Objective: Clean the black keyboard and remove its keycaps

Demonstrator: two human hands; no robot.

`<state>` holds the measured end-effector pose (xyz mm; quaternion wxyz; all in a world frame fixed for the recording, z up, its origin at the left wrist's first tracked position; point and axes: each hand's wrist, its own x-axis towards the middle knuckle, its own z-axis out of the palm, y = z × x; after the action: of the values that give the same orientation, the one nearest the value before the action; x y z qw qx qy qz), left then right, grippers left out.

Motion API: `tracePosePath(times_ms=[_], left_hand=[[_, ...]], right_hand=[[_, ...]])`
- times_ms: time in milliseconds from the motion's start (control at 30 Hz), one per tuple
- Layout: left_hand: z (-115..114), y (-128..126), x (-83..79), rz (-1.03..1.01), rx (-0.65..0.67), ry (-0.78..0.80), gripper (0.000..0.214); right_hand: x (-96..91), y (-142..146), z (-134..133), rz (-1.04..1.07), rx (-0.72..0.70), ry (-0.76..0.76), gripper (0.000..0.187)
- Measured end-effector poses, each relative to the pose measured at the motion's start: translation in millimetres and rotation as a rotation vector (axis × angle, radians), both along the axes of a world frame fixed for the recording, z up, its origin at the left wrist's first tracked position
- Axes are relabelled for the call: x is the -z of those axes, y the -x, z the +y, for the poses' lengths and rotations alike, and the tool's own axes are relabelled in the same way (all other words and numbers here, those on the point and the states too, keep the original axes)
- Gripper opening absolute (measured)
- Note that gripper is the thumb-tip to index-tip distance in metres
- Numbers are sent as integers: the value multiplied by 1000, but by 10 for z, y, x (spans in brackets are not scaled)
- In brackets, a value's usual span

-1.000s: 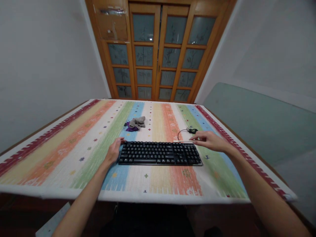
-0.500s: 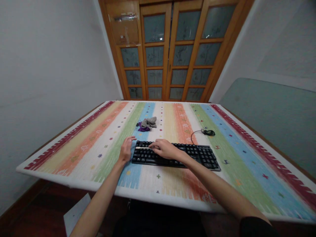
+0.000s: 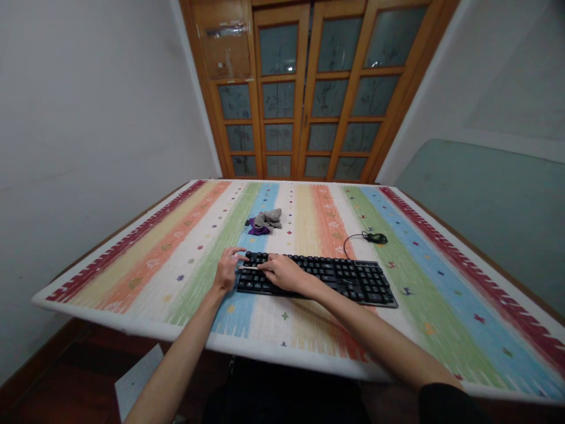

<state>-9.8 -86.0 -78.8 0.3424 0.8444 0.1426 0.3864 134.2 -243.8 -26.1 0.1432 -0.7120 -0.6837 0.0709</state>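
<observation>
A black keyboard (image 3: pixel 326 274) lies flat on the table in front of me, tilted slightly down to the right. My right hand (image 3: pixel 285 272) is closed over its left half, pinching a thin white stick (image 3: pixel 248 268) that points left across the keys. What kind of stick it is cannot be made out. At the keyboard's upper left corner, my left hand (image 3: pixel 227 268) has its fingers stretched to the right along the edge, holding nothing visible. Its fingertips are at the keyboard's corner, near the tip of the stick.
A crumpled grey and purple cloth (image 3: pixel 265 221) lies behind the keyboard. The keyboard's black cable (image 3: pixel 374 238) is bundled at the back right. A striped cloth (image 3: pixel 304 330) covers the table. Beyond stand wooden doors with glass panes (image 3: pixel 324 97).
My right hand has moved a little left over the keys with the white stick, whose tip now sits by my left fingers. My left hand has barely shifted.
</observation>
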Motion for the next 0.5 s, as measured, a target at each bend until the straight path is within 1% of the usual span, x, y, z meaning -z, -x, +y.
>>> tracePosePath(times_ms=[233, 500], left_hand=[[-23, -8, -22, 71, -46, 5, 60], [9, -15, 16, 72, -40, -33, 55]], right_hand=[[-64, -100, -165, -54, 19, 49, 33], [-12, -370, -398, -14, 46, 56, 33]])
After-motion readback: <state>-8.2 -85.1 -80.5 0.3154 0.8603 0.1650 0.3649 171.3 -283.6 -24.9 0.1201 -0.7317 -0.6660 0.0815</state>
